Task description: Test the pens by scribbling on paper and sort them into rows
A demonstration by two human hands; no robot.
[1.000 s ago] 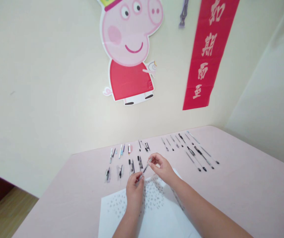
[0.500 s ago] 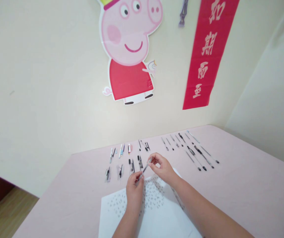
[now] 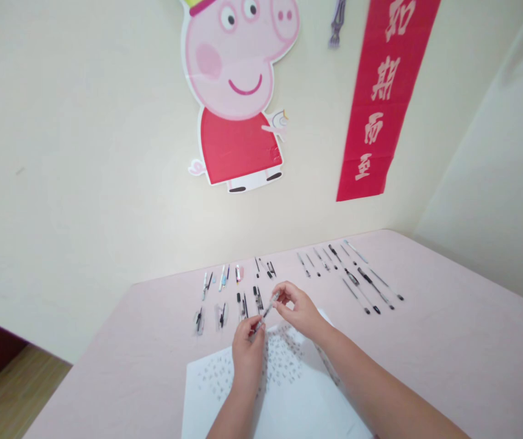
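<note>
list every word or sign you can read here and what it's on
"如期而至", top character partly cut off: on the red banner on the wall.
Small dark marks on the white sheet: too small to read.
Any print on the pen between the left hand and right hand, or on the loose pens: too small to read.
The pig cutout: no text.

— Bright enough?
— Yes, soft even light, no glare, faint shadow on the paper [image 3: 289, 396].
— Sharp?
— Mostly; the pen [image 3: 266, 310] looks small and soft, the wall [image 3: 83, 152] bends near the edges
</note>
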